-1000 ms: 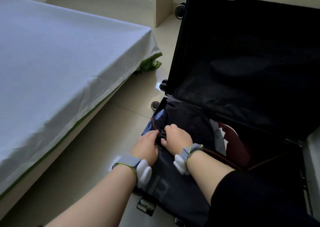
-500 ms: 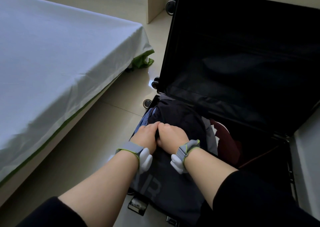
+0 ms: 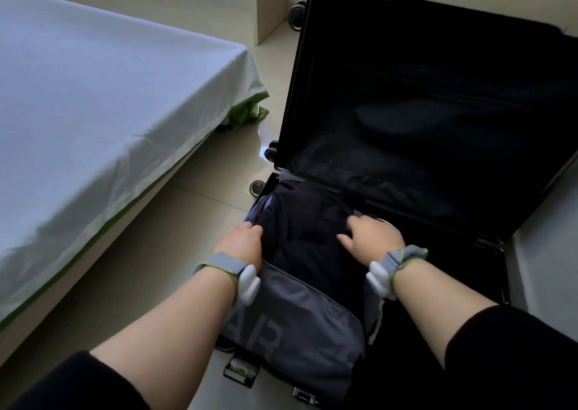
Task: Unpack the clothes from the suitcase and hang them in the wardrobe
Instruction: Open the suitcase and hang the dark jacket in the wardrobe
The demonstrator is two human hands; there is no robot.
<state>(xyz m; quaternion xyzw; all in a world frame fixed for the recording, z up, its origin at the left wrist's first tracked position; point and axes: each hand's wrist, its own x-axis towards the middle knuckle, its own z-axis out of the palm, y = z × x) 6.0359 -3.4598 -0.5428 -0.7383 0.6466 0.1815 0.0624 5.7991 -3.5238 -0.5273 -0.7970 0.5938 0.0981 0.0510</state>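
Navy cloth, matte and softly creased, makes up the folded navy garment (image 3: 306,222) at the top of the pile in the lower half of the suitcase (image 3: 488,248). The suitcase lies open on the glossy cream floor tiles (image 3: 140,269) just beside the bed (image 3: 93,96). Its hard black lid (image 3: 422,81) stands tilted up behind, lined in dark fabric that sags in slack folds. Small black wheels (image 3: 270,150) stick out along its left side.

Under the garment lies a smoother grey-blue fabric piece (image 3: 300,315), edged with a thin seam and printed with large pale letters. A dark red item (image 3: 373,217) barely shows past the garment's right edge. Two metal latches (image 3: 240,369) catch the light on the near rim.

The left hand (image 3: 240,240) sits at the garment's left edge, its fingers curled down over the cloth and grasping it. The right hand (image 3: 372,237) lies on top of the garment towards its right side, released, with its fingers loose and its thumb pointing left. Each wrist wears a grey woven wristband (image 3: 219,262) with a rounded white plastic pod.

The bed is covered with a pale, wrinkled sheet, and a crumpled green cloth (image 3: 250,114) pokes out at its corner.
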